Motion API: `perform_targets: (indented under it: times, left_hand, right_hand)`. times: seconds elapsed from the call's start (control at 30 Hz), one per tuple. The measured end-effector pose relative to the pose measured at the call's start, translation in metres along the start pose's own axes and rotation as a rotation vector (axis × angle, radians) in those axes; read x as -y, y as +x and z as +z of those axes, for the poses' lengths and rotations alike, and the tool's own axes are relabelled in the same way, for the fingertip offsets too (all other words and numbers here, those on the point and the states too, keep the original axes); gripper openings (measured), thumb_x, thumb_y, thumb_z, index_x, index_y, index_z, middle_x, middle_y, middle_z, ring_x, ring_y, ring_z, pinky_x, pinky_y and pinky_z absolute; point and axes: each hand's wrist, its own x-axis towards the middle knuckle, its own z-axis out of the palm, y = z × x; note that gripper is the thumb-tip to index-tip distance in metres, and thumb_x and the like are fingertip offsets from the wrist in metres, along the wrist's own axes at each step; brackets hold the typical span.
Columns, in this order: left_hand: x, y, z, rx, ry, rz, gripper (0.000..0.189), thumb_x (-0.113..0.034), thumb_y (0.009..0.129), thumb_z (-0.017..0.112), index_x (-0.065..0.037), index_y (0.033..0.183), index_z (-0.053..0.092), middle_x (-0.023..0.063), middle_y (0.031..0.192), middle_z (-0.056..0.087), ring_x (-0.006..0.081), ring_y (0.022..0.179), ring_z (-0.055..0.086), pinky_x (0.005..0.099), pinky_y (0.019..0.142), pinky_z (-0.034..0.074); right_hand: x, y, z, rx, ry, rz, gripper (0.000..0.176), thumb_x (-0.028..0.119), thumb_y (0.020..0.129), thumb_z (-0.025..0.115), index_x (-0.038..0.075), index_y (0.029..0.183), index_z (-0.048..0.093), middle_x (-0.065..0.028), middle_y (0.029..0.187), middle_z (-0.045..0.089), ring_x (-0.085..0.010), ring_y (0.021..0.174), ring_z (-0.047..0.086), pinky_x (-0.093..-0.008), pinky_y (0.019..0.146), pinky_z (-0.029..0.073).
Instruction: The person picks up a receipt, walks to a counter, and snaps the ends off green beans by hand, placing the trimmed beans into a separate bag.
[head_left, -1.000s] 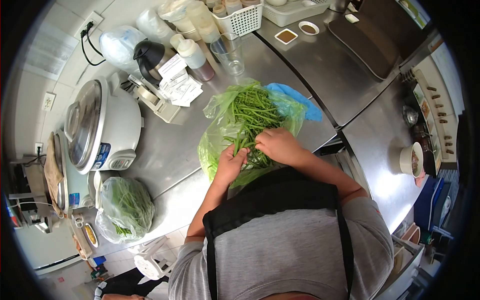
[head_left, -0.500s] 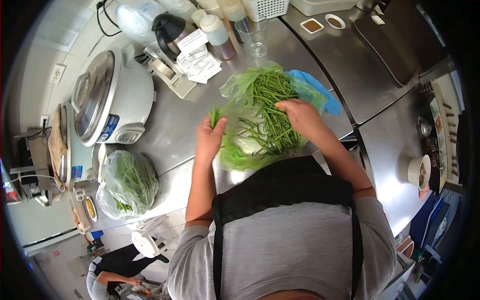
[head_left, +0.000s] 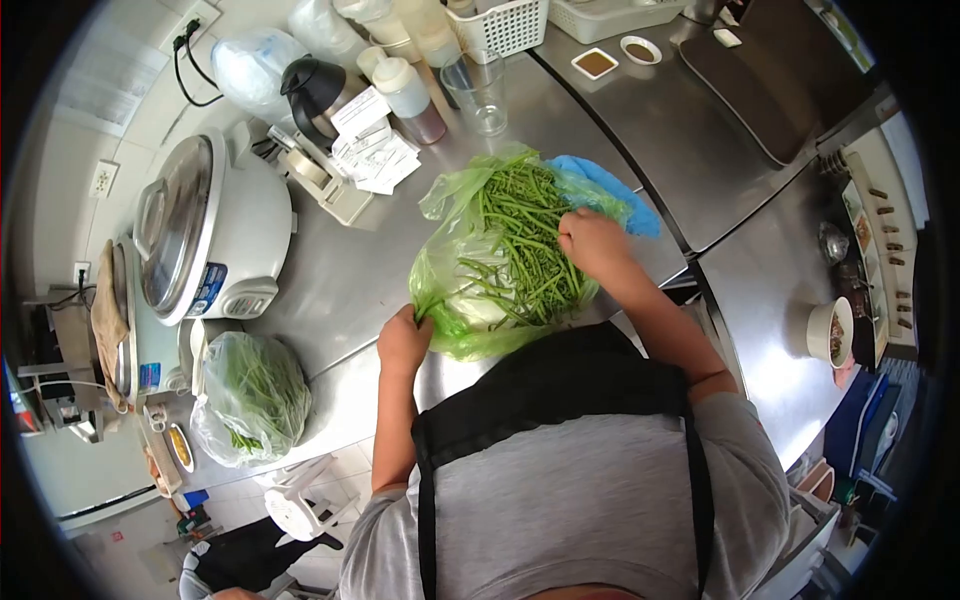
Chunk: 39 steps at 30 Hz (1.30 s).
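Observation:
A heap of thin green stems (head_left: 530,235) lies on an opened green plastic bag (head_left: 450,265) on the steel counter. At the bag's lower left edge my left hand (head_left: 404,338) is closed, its fingers pinching the plastic. My right hand (head_left: 592,243) reaches over the right side of the heap with curled fingers; whatever it grips is hidden. A blue cloth (head_left: 635,215) sticks out behind the bag at the upper right. To the left stands a tied clear bag of greens (head_left: 262,390).
A large rice cooker (head_left: 245,220) stands at the left. Behind the heap are paper slips (head_left: 375,155), a squeeze bottle (head_left: 410,100), a clear cup (head_left: 488,105) and a white basket (head_left: 510,28). A bowl (head_left: 828,332) sits far right. Part of a co-worker (head_left: 240,555) shows lower left.
My left hand has moved down to the bag's lower left edge; the green pieces it held no longer show in it. My right hand stays at the heap's right side. The whole view has shifted slightly.

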Motion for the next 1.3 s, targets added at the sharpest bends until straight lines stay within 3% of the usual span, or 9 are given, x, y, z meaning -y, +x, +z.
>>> perform_targets:
  times: [0.17,0.53,0.63,0.73,0.8,0.9,1.0,1.13,1.3]
  left_hand:
    - [-0.005,0.005,0.000,0.006,-0.017,0.083,0.026,-0.027,0.070,0.057,-0.003,0.078,0.053,0.0177,0.073,0.057,0.0353,0.069,0.054,0.0421,0.060,0.042]
    - [0.009,0.019,0.012,0.029,0.168,0.065,0.027,-0.026,0.067,0.058,-0.001,0.078,0.056,0.0184,0.073,0.058,0.0348,0.069,0.056,0.0414,0.061,0.044]
    - [0.015,0.015,0.003,0.053,0.142,0.052,0.028,-0.026,0.066,0.058,0.000,0.073,0.056,0.0188,0.070,0.058,0.0321,0.066,0.057,0.0391,0.059,0.044]
    - [0.029,0.012,-0.012,0.107,-0.098,-0.092,0.021,-0.018,0.065,0.059,0.003,0.069,0.055,0.0142,0.066,0.058,0.0214,0.057,0.056,0.0321,0.053,0.043]
    - [0.048,0.013,-0.026,-0.056,-0.376,-0.124,0.022,-0.018,0.067,0.060,0.002,0.070,0.054,0.0068,0.058,0.053,0.0134,0.054,0.049,0.0297,0.051,0.040]
    - [0.043,0.013,-0.038,-0.244,-0.696,-0.061,0.012,-0.010,0.070,0.058,0.001,0.072,0.052,0.0011,0.059,0.048,0.0096,0.055,0.042,0.0264,0.050,0.037]
    - [-0.011,0.002,-0.060,-0.447,-0.625,0.083,0.007,-0.006,0.073,0.055,0.000,0.072,0.050,-0.0002,0.061,0.046,0.0089,0.056,0.040,0.0248,0.050,0.035]
    - [-0.053,-0.001,-0.076,-0.582,-0.643,0.231,0.009,-0.007,0.073,0.055,-0.001,0.072,0.048,-0.0003,0.062,0.046,0.0082,0.056,0.040,0.0240,0.051,0.035]
    - [-0.069,-0.006,-0.089,-0.597,-1.005,0.283,0.007,-0.006,0.076,0.055,-0.001,0.074,0.050,-0.0011,0.062,0.047,0.0057,0.056,0.041,0.0213,0.051,0.035]
  right_hand:
    - [0.017,-0.010,-0.022,-0.021,0.198,-0.053,0.012,0.020,0.072,0.053,0.009,0.070,0.055,-0.0110,0.072,0.056,-0.0295,0.067,0.056,-0.0404,0.059,0.045]
    - [0.020,-0.028,-0.047,-0.023,0.574,-0.074,0.012,0.011,0.074,0.055,0.003,0.082,0.055,-0.0109,0.078,0.056,-0.0243,0.069,0.055,-0.0323,0.062,0.044]
    - [0.015,-0.032,-0.040,-0.077,0.622,-0.112,0.014,0.013,0.074,0.056,0.002,0.084,0.055,-0.0115,0.076,0.056,-0.0239,0.068,0.055,-0.0321,0.061,0.044]
    - [0.013,-0.036,-0.043,-0.051,0.693,-0.032,0.014,0.016,0.075,0.055,0.004,0.082,0.056,-0.0111,0.079,0.057,-0.0265,0.072,0.055,-0.0341,0.062,0.044]
    - [0.010,-0.037,-0.042,-0.069,0.693,-0.015,0.016,0.018,0.076,0.054,0.003,0.080,0.056,-0.0122,0.077,0.057,-0.0274,0.070,0.056,-0.0346,0.061,0.044]
    - [0.011,-0.035,-0.041,-0.111,0.707,-0.016,0.017,0.020,0.077,0.054,0.003,0.078,0.056,-0.0137,0.074,0.058,-0.0286,0.068,0.056,-0.0353,0.060,0.044]
    - [0.013,-0.030,-0.031,-0.150,0.728,-0.030,0.018,0.021,0.077,0.055,0.002,0.077,0.056,-0.0140,0.073,0.057,-0.0290,0.067,0.055,-0.0354,0.058,0.043]
    - [0.018,-0.028,-0.036,-0.148,0.807,0.045,0.020,0.021,0.078,0.055,0.001,0.074,0.053,-0.0129,0.067,0.055,-0.0243,0.060,0.053,-0.0338,0.055,0.041]
    - [0.013,-0.032,-0.042,-0.163,0.890,0.144,0.019,0.019,0.080,0.054,0.001,0.074,0.052,-0.0110,0.061,0.051,-0.0194,0.056,0.049,-0.0313,0.052,0.040]
